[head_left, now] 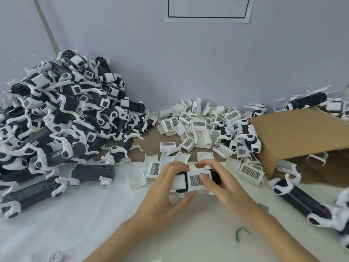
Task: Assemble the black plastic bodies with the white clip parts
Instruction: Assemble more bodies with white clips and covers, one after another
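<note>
Both hands are wrapped around one piece right in front of me on the white table [94,214]. The left hand [166,193] grips the black body [182,183] from below and the side, thumb curled under it, while the right hand [222,184] has its fingers curled over the white clip [196,181], pressing it down onto the body.

Main risk I see: the clip looks like it's going on without me seeing the far edge, since the fingers cover it. If one side isn't lined up, pushing harder probably bends or snaps a tab, or it seats crooked and pops off later.

Also, the loose clips [188,129] are spread just behind the hands, so a slip could scatter them. Finished ones sit in the pile [56,120] on the left, unfinished bodies near the cardboard box [302,137].
</note>
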